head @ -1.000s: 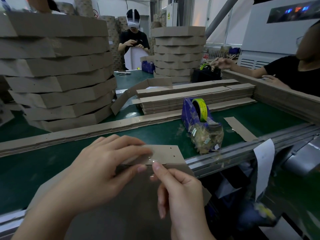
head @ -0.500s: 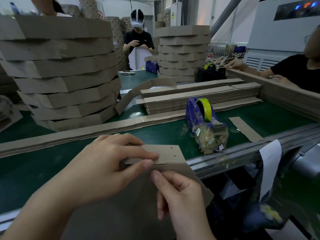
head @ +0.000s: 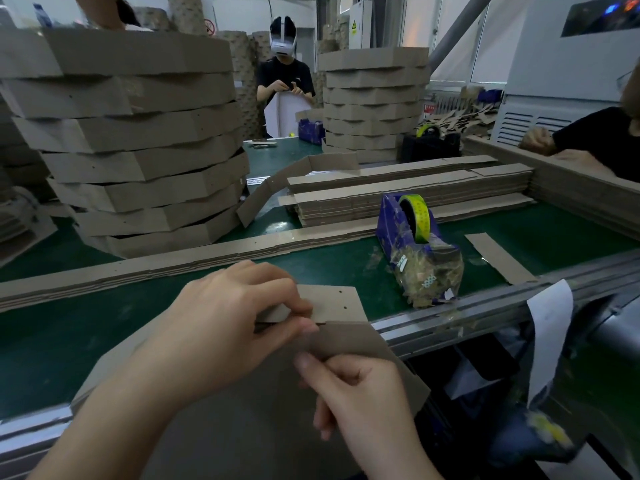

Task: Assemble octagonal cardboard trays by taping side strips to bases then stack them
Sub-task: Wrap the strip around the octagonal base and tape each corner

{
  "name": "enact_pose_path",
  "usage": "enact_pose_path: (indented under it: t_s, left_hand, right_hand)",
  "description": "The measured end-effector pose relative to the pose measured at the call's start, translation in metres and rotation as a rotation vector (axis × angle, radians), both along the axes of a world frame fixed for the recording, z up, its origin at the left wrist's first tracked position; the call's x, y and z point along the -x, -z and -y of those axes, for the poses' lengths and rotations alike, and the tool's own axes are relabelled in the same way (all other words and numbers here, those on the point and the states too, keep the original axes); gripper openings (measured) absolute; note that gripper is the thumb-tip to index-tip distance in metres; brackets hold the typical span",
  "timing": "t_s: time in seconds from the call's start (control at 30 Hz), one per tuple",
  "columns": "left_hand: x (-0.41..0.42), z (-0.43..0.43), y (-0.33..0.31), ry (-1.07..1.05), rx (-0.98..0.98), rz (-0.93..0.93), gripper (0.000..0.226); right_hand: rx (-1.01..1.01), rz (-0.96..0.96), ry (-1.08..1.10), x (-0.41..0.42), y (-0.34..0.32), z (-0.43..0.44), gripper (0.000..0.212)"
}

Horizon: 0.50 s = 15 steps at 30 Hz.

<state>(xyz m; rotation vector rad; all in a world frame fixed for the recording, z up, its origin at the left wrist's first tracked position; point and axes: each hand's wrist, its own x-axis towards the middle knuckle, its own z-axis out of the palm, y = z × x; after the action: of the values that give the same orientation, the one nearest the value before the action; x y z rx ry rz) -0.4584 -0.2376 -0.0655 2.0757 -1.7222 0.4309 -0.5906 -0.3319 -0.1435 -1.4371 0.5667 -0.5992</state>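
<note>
A long green-topped workbench (head: 69,334) runs across the room, edged on the near side by a grooved metal rail (head: 485,306). At right stands a white machine cabinet (head: 554,81) with louvred vents (head: 530,123). Daylight comes through rear windows (head: 498,46), crossed by a slanting grey pipe (head: 457,32); the far wall (head: 242,8) is white

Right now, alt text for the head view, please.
At the near table edge, the left hand pinches a side strip against a cardboard base, whose edge the right hand pinches. A blue tape dispenser stands beyond on the right, stacked trays on the left.
</note>
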Motion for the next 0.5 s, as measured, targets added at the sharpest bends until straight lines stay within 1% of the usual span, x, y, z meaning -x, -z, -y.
enact_pose_path:
  t_s: [0.07, 0.1, 0.13, 0.17, 0.2, 0.23, 0.27, 0.33, 0.4, 0.5]
  left_hand:
    - [-0.002, -0.004, 0.001, -0.014, -0.022, 0.047, 0.033]
    - [-0.003, -0.006, 0.002, -0.020, -0.037, 0.070, 0.035]
    - [-0.004, -0.008, 0.002, -0.024, -0.055, 0.088, 0.037]
    - [-0.004, -0.010, 0.002, -0.031, -0.081, 0.105, 0.038]
    - [-0.005, -0.011, 0.002, -0.038, -0.111, 0.123, 0.040]
    - [-0.005, -0.013, 0.001, -0.049, -0.145, 0.140, 0.044]
    - [-0.005, -0.015, 0.000, -0.058, -0.170, 0.148, 0.049]
    - [-0.005, -0.019, -0.003, -0.069, -0.200, 0.128, 0.052]
    - [0.001, -0.019, -0.008, -0.071, -0.184, 0.132, 0.044]
    - [0.019, -0.007, -0.015, -0.057, -0.164, 0.140, 0.047]
  right_hand:
    - [0.083, 0.127, 0.139, 0.005, -0.001, 0.007, 0.047]
    - [0.148, 0.220, 0.231, 0.007, -0.002, 0.013, 0.041]
    - [0.255, 0.282, 0.322, 0.008, -0.003, 0.021, 0.033]
    - [0.384, 0.276, 0.402, 0.008, -0.005, 0.030, 0.024]
    - [0.505, 0.206, 0.437, 0.006, -0.005, 0.039, 0.016]
    - [0.581, 0.095, 0.403, 0.004, -0.005, 0.047, 0.013]
    - [0.587, -0.018, 0.314, 0.000, -0.004, 0.053, 0.016]
    - [0.494, -0.124, 0.152, -0.006, -0.004, 0.055, 0.016]
    - [0.498, -0.115, 0.116, -0.009, -0.004, 0.051, 0.021]
    - [0.553, -0.069, 0.078, -0.011, -0.006, 0.045, 0.030]
